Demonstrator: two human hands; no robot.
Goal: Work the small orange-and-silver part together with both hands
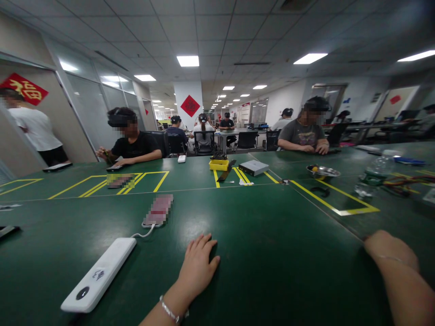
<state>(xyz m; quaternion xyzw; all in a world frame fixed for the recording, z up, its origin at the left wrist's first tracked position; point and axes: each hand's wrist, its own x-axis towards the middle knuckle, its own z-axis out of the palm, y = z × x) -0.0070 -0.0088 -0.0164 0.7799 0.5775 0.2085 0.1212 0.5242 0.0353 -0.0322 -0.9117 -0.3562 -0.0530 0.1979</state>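
Note:
My left hand [199, 262] lies palm down on the green table, its fingers stretched out and the thumb apart, holding nothing. Ahead of it and to the left is a phone [159, 210] with a blurred screen. A short white cable [147, 233] joins this phone to a long white power bank [102, 274], which rests left of my left hand. At the right edge of the view, my right hand [390, 249] rests on the table with its back turned toward me. Its fingers are hidden beneath it, so I cannot make out whether it holds something.
Yellow tape marks the green table [258, 253]. Farther back stand a yellow tray [219, 165] of dark items, a grey box [253, 167] and a metal bowl [322, 171]. A clear bottle [379, 170] and cables [404, 184] are at right. Two people sit across the table.

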